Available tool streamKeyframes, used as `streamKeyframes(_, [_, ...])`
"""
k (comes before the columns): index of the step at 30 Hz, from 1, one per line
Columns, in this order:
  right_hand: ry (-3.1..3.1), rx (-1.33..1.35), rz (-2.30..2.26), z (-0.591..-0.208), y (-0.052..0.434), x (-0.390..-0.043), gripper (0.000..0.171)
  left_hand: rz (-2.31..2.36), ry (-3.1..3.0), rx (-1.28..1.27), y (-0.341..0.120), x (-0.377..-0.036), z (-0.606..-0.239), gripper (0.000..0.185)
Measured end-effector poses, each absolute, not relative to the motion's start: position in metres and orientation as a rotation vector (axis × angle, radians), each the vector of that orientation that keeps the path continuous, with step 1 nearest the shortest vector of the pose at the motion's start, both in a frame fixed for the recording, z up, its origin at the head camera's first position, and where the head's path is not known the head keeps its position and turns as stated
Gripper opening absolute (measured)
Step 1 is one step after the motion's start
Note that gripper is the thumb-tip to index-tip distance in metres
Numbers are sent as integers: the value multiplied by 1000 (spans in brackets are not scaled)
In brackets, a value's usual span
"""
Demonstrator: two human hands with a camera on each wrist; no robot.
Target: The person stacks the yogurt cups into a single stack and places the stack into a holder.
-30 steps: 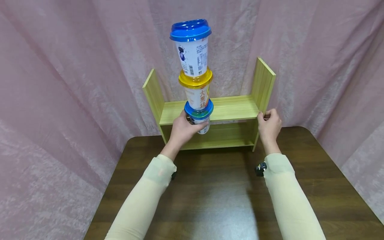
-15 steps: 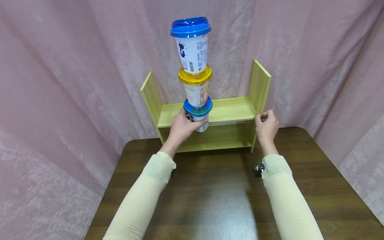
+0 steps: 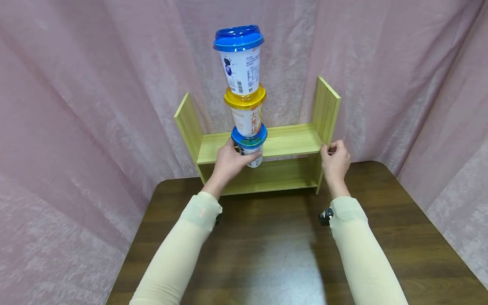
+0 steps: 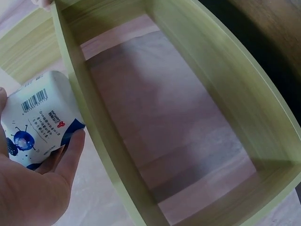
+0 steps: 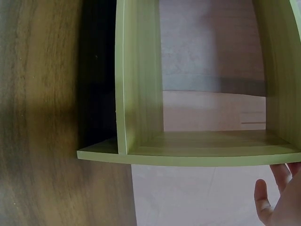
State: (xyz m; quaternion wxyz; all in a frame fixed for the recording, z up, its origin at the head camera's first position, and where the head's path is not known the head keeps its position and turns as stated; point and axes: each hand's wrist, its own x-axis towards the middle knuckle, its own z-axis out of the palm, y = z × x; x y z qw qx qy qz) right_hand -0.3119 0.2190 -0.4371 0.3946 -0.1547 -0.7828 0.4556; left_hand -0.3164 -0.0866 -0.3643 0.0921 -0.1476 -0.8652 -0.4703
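Fingers of the left hand [image 3: 228, 163] curl round the lowest white cup with a blue lid [image 3: 249, 146], which carries a yellow-lidded white cup [image 3: 245, 112] and, on top, another blue-lidded white cup [image 3: 238, 59], the stack standing upright in front of the upper board of the light green wooden two-tier shelf [image 3: 289, 140]. At the shelf's right side panel, the right hand [image 3: 334, 160] grips the front edge with bent fingers and thumb. Behind the shelf, which stands at the back of the dark brown wooden table [image 3: 274, 237], hangs a pink curtain [image 3: 95, 106].
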Motion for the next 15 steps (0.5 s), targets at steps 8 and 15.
streamKeyframes(8, [-1991, -371, 1153, -436, 219, -311, 20, -1392, -2570, -433, -86, -316, -365, 87])
streamKeyframes(15, [-1996, -354, 1153, -436, 220, -311, 20, -1377, -2584, -419, -85, -315, -366, 86])
